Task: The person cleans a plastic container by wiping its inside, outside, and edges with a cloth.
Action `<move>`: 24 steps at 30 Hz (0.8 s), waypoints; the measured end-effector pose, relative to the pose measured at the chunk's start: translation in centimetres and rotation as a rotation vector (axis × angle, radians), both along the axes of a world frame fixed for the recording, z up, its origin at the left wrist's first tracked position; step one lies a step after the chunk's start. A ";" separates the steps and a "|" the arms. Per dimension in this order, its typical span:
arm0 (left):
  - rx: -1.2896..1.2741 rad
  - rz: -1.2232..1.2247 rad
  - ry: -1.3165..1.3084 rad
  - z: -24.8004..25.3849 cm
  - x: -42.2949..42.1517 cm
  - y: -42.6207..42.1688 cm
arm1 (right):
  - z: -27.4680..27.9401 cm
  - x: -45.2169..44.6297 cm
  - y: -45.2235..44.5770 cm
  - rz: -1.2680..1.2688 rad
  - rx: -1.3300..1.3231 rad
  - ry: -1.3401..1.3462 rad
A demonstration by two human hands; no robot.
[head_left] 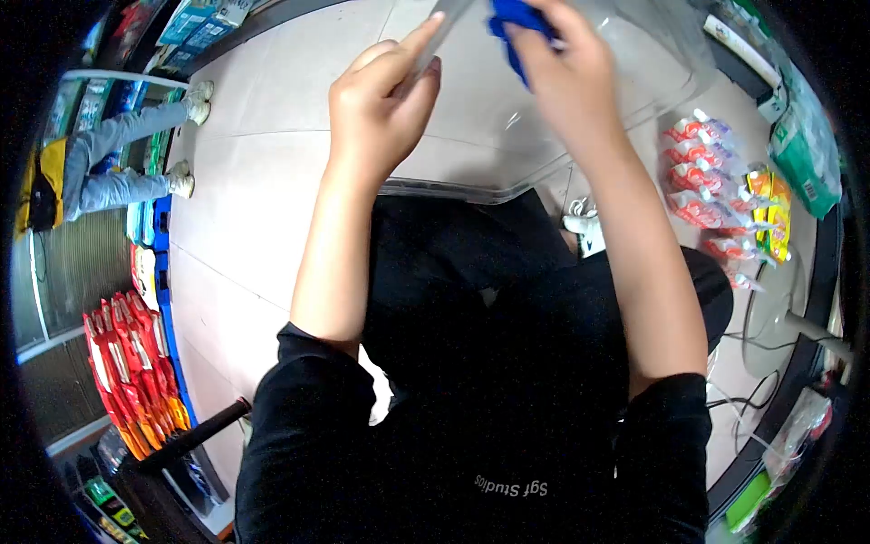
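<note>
A large clear plastic container is held over my lap, its transparent wall and rim reaching from the top centre toward the right. My left hand grips its left edge, with the thumb and index finger stretched along the rim. In my right hand is a blue cloth, bunched against or just above the see-through side; whether it touches the plastic is hard to tell. The right hand is slightly blurred, and the top of the frame cuts it off.
Pouches with red and white print and a yellow packet lie on the floor at right, near a stand base and cables. Red packages stand at left. Another person's legs show at the upper left.
</note>
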State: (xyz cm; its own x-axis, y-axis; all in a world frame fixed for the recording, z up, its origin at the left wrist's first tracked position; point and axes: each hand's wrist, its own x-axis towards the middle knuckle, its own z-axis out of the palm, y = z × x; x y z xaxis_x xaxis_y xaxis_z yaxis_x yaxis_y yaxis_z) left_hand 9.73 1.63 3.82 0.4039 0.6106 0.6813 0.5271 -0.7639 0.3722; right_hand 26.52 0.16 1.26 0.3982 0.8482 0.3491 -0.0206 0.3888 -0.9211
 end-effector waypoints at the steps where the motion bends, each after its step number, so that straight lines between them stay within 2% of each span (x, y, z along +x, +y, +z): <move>1: -0.030 0.005 -0.127 -0.7 0.1 0.1 | -0.1 -0.5 1.0 -0.229 0.240 -0.529; 2: -0.040 -0.017 -0.113 -1.1 -0.1 0.2 | -0.3 -1.6 1.3 -0.117 0.138 -0.433; 3: -0.175 -0.037 -0.251 -1.5 -0.6 0.4 | -0.5 -2.4 1.7 -0.191 0.088 -0.646; 4: -0.312 -0.053 -0.387 -1.8 -1.2 0.7 | -0.5 -3.3 1.5 -0.227 0.070 -0.597; 5: -0.388 -0.117 -0.494 -2.3 -2.0 1.1 | -0.6 -4.0 1.5 -0.245 0.062 -0.704; 6: -0.398 -0.181 -0.585 -2.2 -1.9 1.2 | -0.8 -4.6 1.6 -0.258 0.055 -0.813; 10: -0.459 -0.310 -0.750 -2.1 -3.0 2.0 | -4.8 -7.9 1.5 -0.334 0.134 -0.916; 13: -0.528 -0.299 -0.845 -2.0 -3.4 1.9 | -6.8 -9.5 -0.2 -0.141 0.065 -0.998; 14: -0.531 -0.296 -0.848 -1.9 -3.2 1.6 | -7.7 -9.9 -1.0 -0.072 0.054 -1.087; 17: -0.459 -0.230 -0.568 -2.4 -3.1 1.5 | -8.0 -9.6 -1.4 0.009 0.089 -1.077; 20: -0.475 -0.276 -0.614 -2.8 -2.7 1.8 | -7.1 -8.2 -1.7 0.093 0.080 -1.212; 22: -0.441 -0.250 -0.567 -2.7 -2.7 1.7 | -6.2 -7.5 -2.5 0.178 -0.087 -1.370; 24: -0.414 -0.215 -0.522 -2.6 -2.3 1.6 | -6.1 -6.9 -3.2 0.182 -0.156 -1.360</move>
State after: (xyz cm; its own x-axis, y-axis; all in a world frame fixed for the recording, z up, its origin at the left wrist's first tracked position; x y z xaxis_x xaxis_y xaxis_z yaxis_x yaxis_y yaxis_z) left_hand 7.38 3.20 1.19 0.2280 0.8051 0.5476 0.0536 -0.5719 0.8186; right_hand 19.66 -3.04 -4.83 -0.2957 0.9171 0.2675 0.8828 0.3693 -0.2904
